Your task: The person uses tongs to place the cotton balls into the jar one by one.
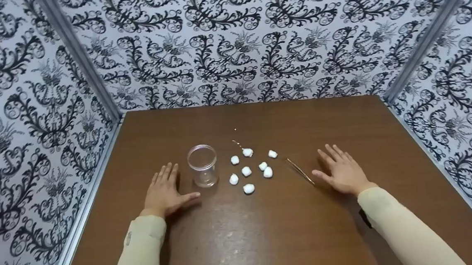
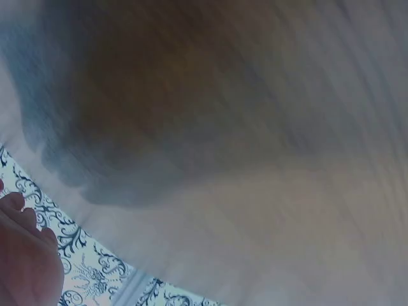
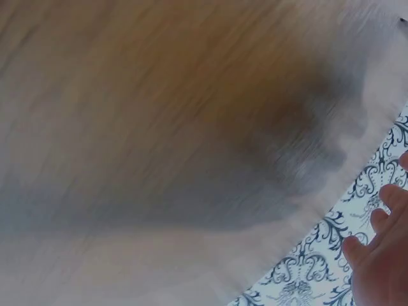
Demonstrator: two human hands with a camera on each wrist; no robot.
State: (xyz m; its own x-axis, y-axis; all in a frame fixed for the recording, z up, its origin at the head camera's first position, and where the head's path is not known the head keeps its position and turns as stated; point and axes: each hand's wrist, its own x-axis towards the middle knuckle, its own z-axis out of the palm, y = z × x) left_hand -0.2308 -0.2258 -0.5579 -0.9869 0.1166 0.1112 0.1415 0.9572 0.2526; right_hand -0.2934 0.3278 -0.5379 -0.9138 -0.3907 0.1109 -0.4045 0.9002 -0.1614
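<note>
Slim gold-coloured metal tweezers (image 1: 300, 172) lie on the brown wooden counter (image 1: 334, 115), just left of the right hand (image 1: 345, 174), the nearer one; their long axis slants from the counter's back-left toward its front-right, close to the thumb. Both grips are empty, fingers spread wide. Beside the left hand (image 1: 164, 196) stands a clear, round, lidless jar (image 1: 203, 167), apparently empty; eight white fluffy balls (image 1: 246, 171) lie between jar and tweezers.
</note>
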